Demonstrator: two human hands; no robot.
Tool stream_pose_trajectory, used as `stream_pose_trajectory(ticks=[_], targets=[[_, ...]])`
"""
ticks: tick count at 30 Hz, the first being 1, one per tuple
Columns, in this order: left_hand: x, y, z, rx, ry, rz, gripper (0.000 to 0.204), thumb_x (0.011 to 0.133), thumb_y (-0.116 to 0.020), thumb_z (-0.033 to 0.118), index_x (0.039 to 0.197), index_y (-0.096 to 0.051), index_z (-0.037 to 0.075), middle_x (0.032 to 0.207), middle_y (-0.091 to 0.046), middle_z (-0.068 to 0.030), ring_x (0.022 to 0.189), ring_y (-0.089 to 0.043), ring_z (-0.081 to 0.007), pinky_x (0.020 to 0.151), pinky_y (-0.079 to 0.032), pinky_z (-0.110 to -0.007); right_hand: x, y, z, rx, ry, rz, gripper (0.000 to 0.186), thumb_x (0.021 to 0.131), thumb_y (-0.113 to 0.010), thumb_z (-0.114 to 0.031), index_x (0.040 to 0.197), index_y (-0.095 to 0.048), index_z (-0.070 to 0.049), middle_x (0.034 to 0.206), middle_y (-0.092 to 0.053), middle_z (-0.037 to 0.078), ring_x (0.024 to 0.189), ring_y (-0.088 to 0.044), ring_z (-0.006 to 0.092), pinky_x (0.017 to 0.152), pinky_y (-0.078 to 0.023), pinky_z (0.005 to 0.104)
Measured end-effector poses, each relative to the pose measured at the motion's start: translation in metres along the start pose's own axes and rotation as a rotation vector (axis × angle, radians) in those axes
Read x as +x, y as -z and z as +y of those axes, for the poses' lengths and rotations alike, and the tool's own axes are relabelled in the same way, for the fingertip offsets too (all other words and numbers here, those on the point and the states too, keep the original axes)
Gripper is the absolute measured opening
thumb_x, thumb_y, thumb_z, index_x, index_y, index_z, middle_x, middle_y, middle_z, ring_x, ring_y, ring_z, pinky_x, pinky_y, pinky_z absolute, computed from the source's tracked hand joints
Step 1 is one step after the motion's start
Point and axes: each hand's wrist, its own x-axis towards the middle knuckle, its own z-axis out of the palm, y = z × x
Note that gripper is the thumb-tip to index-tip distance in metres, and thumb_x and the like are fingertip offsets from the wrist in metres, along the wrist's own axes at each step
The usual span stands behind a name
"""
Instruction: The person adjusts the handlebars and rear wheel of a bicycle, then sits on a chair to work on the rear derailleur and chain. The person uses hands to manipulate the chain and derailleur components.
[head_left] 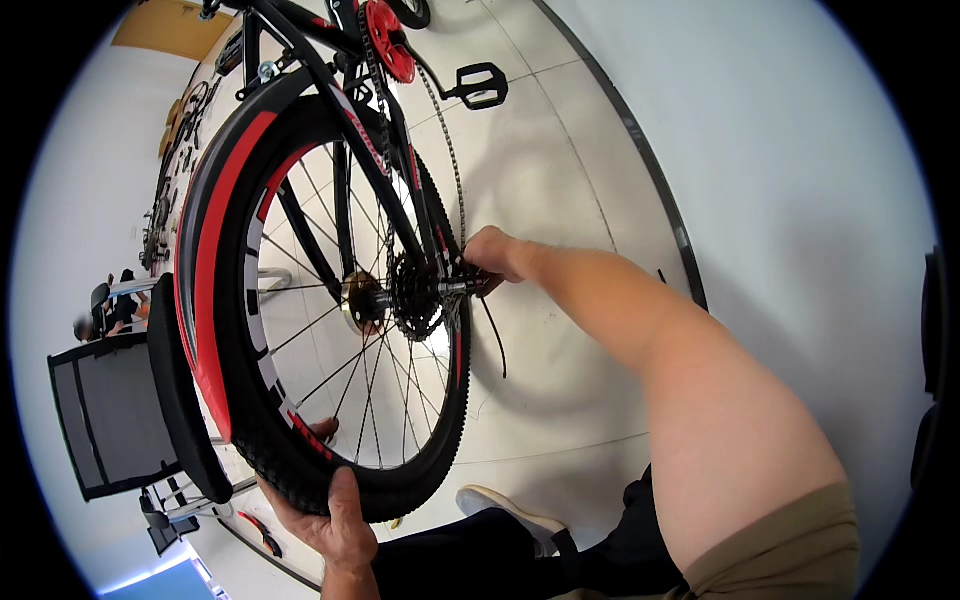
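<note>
A bicycle's rear wheel (452, 400) stands in front of me, with a black knobbly tyre, dark spokes and a red, black and white rim. My left hand (340, 520) is closed round the tyre's near side, the thumb over the tread and a fingertip showing inside the rim. At the hub, my right hand (497, 255) is closed on the rear derailleur (462, 285), its fingertips partly hidden behind the metal. Beside it sit the black cassette (415, 297) and the chain (458, 170). A loose black cable (497, 345) hangs below. A black and red fender (205, 250) curves over the tyre.
The black frame (330, 90), red chainring (388, 40) and black pedal (482, 86) reach away from me. Left of the wheel stands a dark mesh chair (120, 415). A pale wall (800, 200) rises on the right. Tools and parts line the far left floor.
</note>
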Motion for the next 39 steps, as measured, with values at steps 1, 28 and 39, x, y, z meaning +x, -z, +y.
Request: stream_pose_trajectory(ticks=[1,28,39], targets=[[0.0,0.001,-0.002,-0.012,0.011,0.005,0.075,0.09,-0.068,0.015,0.153,-0.03,-0.003,0.122,-0.063,-0.0233,0.114,-0.063,-0.028,0.105,-0.046,-0.044,0.0,0.001,-0.001,0.01,-0.017,-0.006,0.011,0.09,-0.06,-0.002,0.086,-0.069,0.002,0.078,-0.07,0.014,0.065,-0.072,0.0262,0.06,-0.066,0.0458],[0.006,0.042,-0.031,-0.234,-0.157,-0.304,0.085,0.084,-0.078,0.012,0.15,-0.026,-0.003,0.13,-0.057,-0.0219,0.119,-0.059,-0.0287,0.106,-0.044,-0.044,-0.031,-0.026,-0.006,-0.014,0.092,0.351,0.017,0.093,-0.065,-0.015,0.1,-0.07,-0.001,0.084,-0.069,0.009,0.068,-0.066,0.018,0.062,-0.058,0.036],[0.001,0.043,-0.032,-0.32,-0.137,-0.284,0.083,0.085,-0.075,0.004,0.15,-0.024,-0.006,0.131,-0.06,-0.0219,0.119,-0.061,-0.0232,0.104,-0.047,-0.037,-0.103,-0.048,-0.024,-0.295,0.699,0.698,0.021,0.094,-0.062,-0.017,0.102,-0.062,0.003,0.086,-0.068,0.012,0.082,-0.064,0.019,0.077,-0.052,0.0333]])
